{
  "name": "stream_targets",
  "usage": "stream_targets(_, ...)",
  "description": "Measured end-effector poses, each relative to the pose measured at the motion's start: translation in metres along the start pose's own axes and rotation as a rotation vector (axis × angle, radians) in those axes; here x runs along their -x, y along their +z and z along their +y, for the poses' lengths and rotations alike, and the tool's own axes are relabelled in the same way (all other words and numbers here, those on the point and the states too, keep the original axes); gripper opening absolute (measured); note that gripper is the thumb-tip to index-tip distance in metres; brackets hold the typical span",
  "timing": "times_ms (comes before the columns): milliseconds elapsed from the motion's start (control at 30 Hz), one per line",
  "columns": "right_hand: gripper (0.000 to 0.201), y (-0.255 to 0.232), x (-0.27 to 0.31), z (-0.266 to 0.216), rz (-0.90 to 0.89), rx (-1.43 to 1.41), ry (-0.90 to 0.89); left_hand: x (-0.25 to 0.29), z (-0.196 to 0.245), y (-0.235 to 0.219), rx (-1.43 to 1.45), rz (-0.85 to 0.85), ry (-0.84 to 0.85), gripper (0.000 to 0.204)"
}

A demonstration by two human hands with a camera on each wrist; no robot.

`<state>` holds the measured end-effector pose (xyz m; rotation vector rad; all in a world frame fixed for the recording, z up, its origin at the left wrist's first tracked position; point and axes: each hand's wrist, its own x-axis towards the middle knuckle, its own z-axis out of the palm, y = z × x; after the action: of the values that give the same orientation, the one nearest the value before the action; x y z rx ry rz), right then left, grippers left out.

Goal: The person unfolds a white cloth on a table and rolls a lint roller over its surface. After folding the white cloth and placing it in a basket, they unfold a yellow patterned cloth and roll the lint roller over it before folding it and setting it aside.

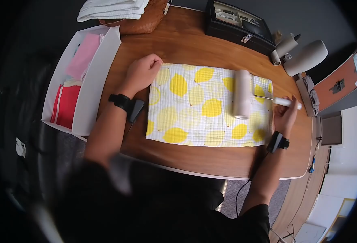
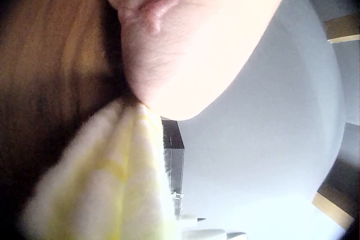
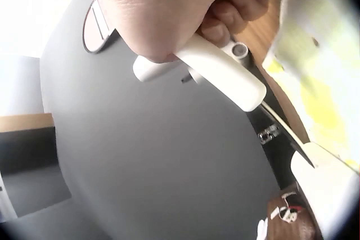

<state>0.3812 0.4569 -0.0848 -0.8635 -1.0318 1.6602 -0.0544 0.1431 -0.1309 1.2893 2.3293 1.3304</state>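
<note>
A white cloth with yellow lemons [image 1: 190, 117] lies flat on the wooden table in the head view. My left hand [image 1: 143, 73] is at its upper left corner; the left wrist view shows the cloth [image 2: 112, 178] drawn into folds where thumb and fingers pinch it. My right hand [image 1: 284, 118], beyond the cloth's right edge, grips the white handle [image 3: 222, 74] of a lint roller [image 1: 242, 95]. The roller's pale cylinder lies over the right part of the cloth and looks slightly blurred. A thin metal rod links it to the handle.
To the left stands a white box [image 1: 99, 81] with folded pink and red cloths. White folded cloths [image 1: 113, 10] and a brown woven bag [image 1: 154, 20] are behind it. A black glass-topped case [image 1: 239, 28] and a white vase [image 1: 307, 58] line the back.
</note>
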Motion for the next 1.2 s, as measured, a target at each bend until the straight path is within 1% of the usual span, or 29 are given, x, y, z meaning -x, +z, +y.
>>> stream_targets(33,0.038,0.011,-0.001,0.013,0.028,0.044,-0.012,0.000,0.000,-0.001,0.001,-0.004,-0.006,0.019)
stream_targets(67,0.039,0.034,0.017,0.012,-0.093,0.134,0.039,0.000,-0.001,-0.001,0.002,-0.012,-0.010,0.019)
stream_targets(100,0.042,0.049,0.025,0.018,-0.147,0.187,0.098,0.000,-0.001,-0.001,0.003,-0.022,-0.013,0.019)
stream_targets(133,0.047,0.075,0.046,0.017,-0.186,0.248,0.151,-0.001,0.000,-0.001,0.007,-0.028,-0.025,0.019)
stream_targets(167,0.046,0.091,0.059,0.017,-0.338,0.233,0.223,0.000,0.001,-0.001,0.010,-0.036,-0.036,0.020)
stream_targets(233,0.048,0.114,0.077,0.028,-0.406,0.240,0.256,0.000,0.001,0.000,0.033,-0.037,-0.044,0.021)
stream_targets(333,0.050,0.111,0.073,0.030,-0.404,0.227,0.222,0.001,0.001,0.001,0.062,-0.033,-0.045,0.022)
stream_targets(367,0.050,0.096,0.060,0.032,-0.340,0.183,0.204,0.001,0.003,0.000,0.056,-0.037,-0.051,0.022)
stream_targets(433,0.049,0.056,0.025,0.031,-0.223,-0.010,0.174,0.002,0.006,-0.001,0.048,-0.032,-0.056,0.022)
stream_targets(500,0.047,0.032,0.010,0.015,-0.078,-0.148,0.104,0.002,0.009,-0.001,0.041,-0.017,-0.051,0.022)
stream_targets(567,0.045,0.002,0.000,-0.001,0.106,-0.119,0.021,0.003,0.012,-0.002,0.025,-0.028,-0.061,0.021)
stream_targets(633,0.043,-0.020,-0.010,-0.014,0.159,-0.135,-0.019,0.003,0.009,-0.003,0.010,-0.033,-0.057,0.021)
stream_targets(700,0.040,-0.029,-0.018,-0.012,0.132,-0.121,-0.037,0.001,0.003,-0.001,0.000,-0.025,-0.035,0.020)
stream_targets(733,0.039,-0.022,-0.015,-0.009,0.103,-0.107,-0.041,0.002,0.002,0.000,0.012,-0.028,-0.047,0.020)
stream_targets(767,0.038,-0.011,-0.009,-0.004,0.078,-0.097,-0.048,0.001,0.002,-0.001,0.022,-0.034,-0.055,0.020)
stream_targets(800,0.034,0.014,0.002,0.001,0.121,-0.052,-0.076,0.000,0.002,-0.001,0.030,-0.044,-0.060,0.020)
stream_targets(833,0.031,0.036,0.012,0.004,0.140,0.041,-0.040,0.000,0.000,0.000,0.042,-0.042,-0.052,0.020)
stream_targets(867,0.030,0.041,0.019,0.016,-0.055,0.013,0.042,-0.001,-0.004,0.001,0.053,-0.042,-0.043,0.021)
stream_targets(900,0.031,0.056,0.033,0.023,-0.198,0.080,0.086,-0.002,-0.005,0.002,0.064,-0.043,-0.033,0.021)
stream_targets(933,0.035,0.073,0.043,0.026,-0.251,0.151,0.213,-0.002,-0.001,0.001,0.045,-0.049,-0.040,0.021)
stream_targets(967,0.040,0.094,0.061,0.024,-0.349,0.262,0.225,-0.001,0.003,-0.001,0.024,-0.052,-0.047,0.021)
stream_targets(1033,0.041,0.122,0.083,0.027,-0.447,0.260,0.290,0.000,0.006,-0.003,0.014,-0.047,-0.046,0.021)
stream_targets(1133,0.041,0.121,0.080,0.026,-0.401,0.276,0.244,0.001,0.004,0.000,0.053,-0.038,-0.036,0.021)
stream_targets(1167,0.041,0.103,0.064,0.027,-0.399,0.284,0.219,0.001,0.006,-0.001,0.067,-0.041,-0.045,0.021)
stream_targets(1200,0.039,0.086,0.050,0.025,-0.299,0.267,0.197,0.002,0.007,-0.001,0.082,-0.042,-0.056,0.021)
